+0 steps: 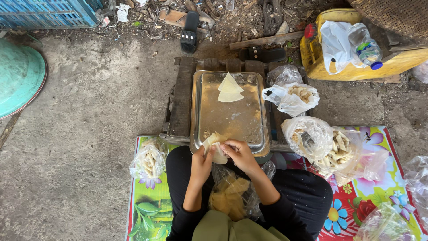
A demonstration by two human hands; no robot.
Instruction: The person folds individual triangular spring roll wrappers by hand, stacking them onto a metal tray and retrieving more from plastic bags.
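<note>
Rough grey concrete ground (80, 134) fills the head view, with a flower-printed mat (151, 209) spread at the bottom where the person sits in black clothing. Ahead of the knees, a steel tray (232, 118) rests on a dark wooden pallet (183, 98). Both hands meet at the near edge of the tray: the left hand (203, 163) has its fingers curled around a pale wrapper sheet (215, 145), and the right hand (240, 154) pinches the same sheet from the other side, fingertips bent inward over it, so neither hand is released. At the far end of the tray lie two more folded triangular wrappers (230, 88), touching each other. A clear bag of yellowish wrapper sheets (229, 194) sits in the lap, just below the hands. On the mat at the left lies a small clear bag of rolled pieces (149, 163). To the right of the tray are a white plastic bag (292, 97) with pale contents and, nearer, a larger clear bag of rolls (336, 149) on the mat. Farther back right, a yellow container (356, 69) carries a white bag and a plastic bottle (368, 51) with a blue cap. A turquoise basin (20, 76) sits at the left edge, a blue crate (44, 13) at the top left, and a black sandal (190, 31) among debris.
</note>
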